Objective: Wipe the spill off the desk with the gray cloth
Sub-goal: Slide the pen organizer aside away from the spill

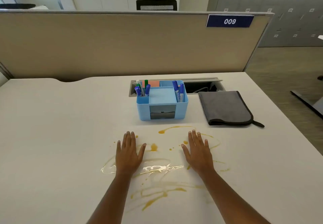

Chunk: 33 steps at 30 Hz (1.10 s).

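A yellowish spill spreads in streaks and drops over the near middle of the white desk. My left hand and my right hand lie palm down over the spill with fingers spread, holding nothing. The folded gray cloth with a dark border rests flat at the back right, well beyond my right hand and apart from the spill.
A light blue organizer with several markers stands just behind the spill. Behind it is an open cable tray in the desk. A beige partition closes the far edge. The desk's right edge drops to the floor.
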Available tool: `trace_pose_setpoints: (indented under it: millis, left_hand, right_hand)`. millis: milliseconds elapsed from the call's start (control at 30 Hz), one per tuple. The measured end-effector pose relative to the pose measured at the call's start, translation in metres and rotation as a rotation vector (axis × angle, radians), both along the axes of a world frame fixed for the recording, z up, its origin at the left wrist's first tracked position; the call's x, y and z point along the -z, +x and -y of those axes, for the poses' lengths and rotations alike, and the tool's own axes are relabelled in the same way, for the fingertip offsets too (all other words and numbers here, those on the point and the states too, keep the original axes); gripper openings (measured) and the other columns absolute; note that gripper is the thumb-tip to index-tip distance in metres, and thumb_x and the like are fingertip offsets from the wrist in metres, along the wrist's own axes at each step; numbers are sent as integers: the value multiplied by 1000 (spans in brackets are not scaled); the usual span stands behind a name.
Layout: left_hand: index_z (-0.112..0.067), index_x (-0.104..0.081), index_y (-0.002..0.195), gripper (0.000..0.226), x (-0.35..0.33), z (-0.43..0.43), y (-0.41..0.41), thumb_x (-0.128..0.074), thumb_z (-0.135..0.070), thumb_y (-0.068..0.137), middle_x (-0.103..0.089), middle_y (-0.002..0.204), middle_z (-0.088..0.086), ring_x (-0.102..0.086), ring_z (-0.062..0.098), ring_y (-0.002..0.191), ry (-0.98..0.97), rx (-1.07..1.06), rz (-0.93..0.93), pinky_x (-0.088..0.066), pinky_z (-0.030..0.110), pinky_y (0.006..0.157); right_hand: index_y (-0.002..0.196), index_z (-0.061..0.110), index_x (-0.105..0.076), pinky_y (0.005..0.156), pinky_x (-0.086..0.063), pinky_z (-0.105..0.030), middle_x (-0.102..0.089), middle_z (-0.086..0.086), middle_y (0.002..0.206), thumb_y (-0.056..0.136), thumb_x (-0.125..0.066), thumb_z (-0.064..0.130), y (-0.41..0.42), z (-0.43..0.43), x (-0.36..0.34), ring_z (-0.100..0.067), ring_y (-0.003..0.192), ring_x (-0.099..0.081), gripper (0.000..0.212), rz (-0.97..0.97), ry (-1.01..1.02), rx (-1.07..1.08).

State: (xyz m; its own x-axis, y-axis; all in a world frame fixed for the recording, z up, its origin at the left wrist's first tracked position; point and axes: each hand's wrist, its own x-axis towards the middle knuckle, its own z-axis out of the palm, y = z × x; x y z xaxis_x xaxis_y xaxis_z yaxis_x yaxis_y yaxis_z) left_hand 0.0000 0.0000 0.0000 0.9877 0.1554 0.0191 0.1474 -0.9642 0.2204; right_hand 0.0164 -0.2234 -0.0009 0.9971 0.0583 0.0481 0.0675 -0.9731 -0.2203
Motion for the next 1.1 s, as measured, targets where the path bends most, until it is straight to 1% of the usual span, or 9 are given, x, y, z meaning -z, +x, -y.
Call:
trace_pose_setpoints:
  millis: [100, 200, 267, 467, 567, 667, 767, 833, 1100]
  left_hand:
    - [4, -58, 118, 89, 4, -4, -1, 2, -56, 91, -66, 117, 22, -64, 35, 109, -56, 6, -16, -51, 51, 85]
    - [5, -59, 116, 90, 2, -5, 0, 1, -56, 91, -68, 114, 22, -65, 36, 106, -23, -24, -25, -52, 52, 83]
    - [5, -60, 115, 90, 4, -7, 0, 1, -56, 91, -69, 112, 22, -66, 36, 104, -36, -25, -42, -53, 52, 82]
    - [5, -63, 111, 89, 7, -12, 3, 1, -54, 92, -71, 107, 20, -68, 34, 101, 11, -8, -60, -54, 51, 80]
    - [3, -52, 125, 101, -3, -11, 7, 12, -64, 83, -60, 127, 21, -56, 33, 120, -37, -12, -4, -44, 49, 98]
    - [0, -36, 138, 115, -16, -11, 18, 21, -73, 70, -40, 146, 19, -35, 32, 137, -125, -36, 103, -27, 44, 113]
    - [-4, -26, 142, 72, -35, -9, 36, -16, -54, 92, -30, 152, 16, -27, 29, 141, -301, -170, 150, -25, 42, 114]
    - [-6, -23, 144, 56, -49, -9, 52, -27, -38, 97, -27, 153, 13, -26, 27, 141, -502, -259, 150, -24, 41, 114]
    - [5, -44, 126, 42, -87, -5, 113, -32, -24, 98, -49, 135, 21, -48, 33, 120, -1164, -547, 77, -37, 40, 105]
  right_hand:
    - [142, 7, -30, 113, -24, -47, -32, -11, 150, 63, 37, 67, 2, 2, -3, -29, 139, -30, 119, -74, 46, -4]
    - [113, 6, -65, 83, -53, -50, -68, -11, 118, 91, 12, 54, 3, 3, 0, -27, 106, -66, 93, -177, -26, 10]
    - [104, 6, -70, 74, -56, -48, -73, -8, 107, 95, 5, 48, 3, 4, 8, -25, 96, -70, 87, -192, -42, 14]
    - [122, 6, -58, 94, -46, -52, -61, -10, 128, 85, 21, 58, 6, 3, -1, -26, 117, -59, 102, -104, -83, 14]
    - [132, 2, -46, 104, -36, -52, -49, -15, 139, 76, 27, 64, 15, 1, -7, -30, 128, -47, 111, -56, -13, 13]
    - [143, 5, -27, 116, -20, -42, -29, -14, 151, 68, 29, 70, 26, 1, -15, -27, 140, -28, 113, -23, 115, 20]
    - [145, 9, -18, 117, -19, -35, -18, -10, 156, 96, -13, 49, 43, -6, -38, -23, 144, -18, 64, -15, 352, 117]
    - [145, 9, -20, 115, -22, -35, -20, -10, 155, 100, -27, 34, 58, -10, -55, -24, 143, -20, 53, -2, 535, 190]
    - [139, 5, -32, 102, -35, -36, -46, -11, 131, 99, -20, 44, 117, -18, -97, -25, 123, -43, 57, -249, 1158, 543]
